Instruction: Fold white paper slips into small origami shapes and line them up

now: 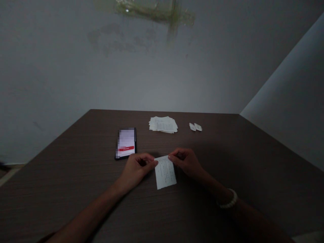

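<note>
From my end I count one left hand and one right hand at lower center; one sheet between them; one pile mid-frame (layered too thickly for me to number); two scraps right of center; one phone left of center; one bracelet, lower right; one table.

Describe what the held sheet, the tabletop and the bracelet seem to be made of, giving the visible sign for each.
Held sheet: apparently thin matte paper, by its white face, lines of dark marks and slightly uneven lower edge.
Tabletop: probably wood or laminate, dull brown, with fine grain-like streaks.
Bracelet: pale, perhaps beads or braided cord; its bumpy outline leaves that open.
</note>
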`<state>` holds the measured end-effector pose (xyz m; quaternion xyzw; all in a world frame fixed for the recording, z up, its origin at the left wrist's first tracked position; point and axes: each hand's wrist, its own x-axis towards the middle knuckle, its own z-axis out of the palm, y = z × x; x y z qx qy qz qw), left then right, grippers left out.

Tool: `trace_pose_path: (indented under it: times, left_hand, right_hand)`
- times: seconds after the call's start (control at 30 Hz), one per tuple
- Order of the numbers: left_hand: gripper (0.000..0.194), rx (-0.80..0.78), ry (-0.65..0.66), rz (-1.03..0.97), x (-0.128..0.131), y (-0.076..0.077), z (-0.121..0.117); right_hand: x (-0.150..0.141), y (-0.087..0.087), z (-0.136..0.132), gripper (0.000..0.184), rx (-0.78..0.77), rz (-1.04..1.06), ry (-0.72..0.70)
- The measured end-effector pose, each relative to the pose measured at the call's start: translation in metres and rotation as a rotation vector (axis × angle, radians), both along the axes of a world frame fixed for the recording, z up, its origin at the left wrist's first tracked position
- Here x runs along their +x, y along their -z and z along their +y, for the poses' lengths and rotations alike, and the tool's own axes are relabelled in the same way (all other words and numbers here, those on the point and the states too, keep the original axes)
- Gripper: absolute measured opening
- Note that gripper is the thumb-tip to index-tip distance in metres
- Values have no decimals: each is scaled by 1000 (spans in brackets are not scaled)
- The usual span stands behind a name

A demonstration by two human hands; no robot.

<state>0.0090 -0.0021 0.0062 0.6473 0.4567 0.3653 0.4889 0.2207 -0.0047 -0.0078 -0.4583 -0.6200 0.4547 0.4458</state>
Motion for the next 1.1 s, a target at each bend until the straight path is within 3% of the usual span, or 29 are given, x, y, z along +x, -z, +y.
trace_pose_path:
  times: [0.33, 0.43, 0.53, 0.63, 0.83, 0.9, 1.1]
  left_hand:
    - [21, 106, -55, 106, 1, -1, 0]
    - [20, 209, -15, 268, -1, 3, 1]
    - [17, 375, 44, 496, -5, 11, 6]
    - [16, 499, 65, 623, -8, 18, 10]
    - [10, 514, 23, 639, -10, 25, 15]
    - [20, 510, 3, 626, -11, 25, 16]
    - [17, 594, 109, 718, -11, 19, 13]
  right_hand:
    - [-3, 4, 0, 15, 52, -103, 16]
    - [-3, 7, 0, 13, 134, -310, 26]
    - [-1, 10, 0, 8, 308, -572, 5]
    - [0, 12, 0, 7, 398, -686, -9]
    - [4, 15, 3, 12, 427, -750, -15]
    - [5, 14, 3, 12, 441, -799, -62]
    - [11, 9, 1, 20, 466, -934, -103]
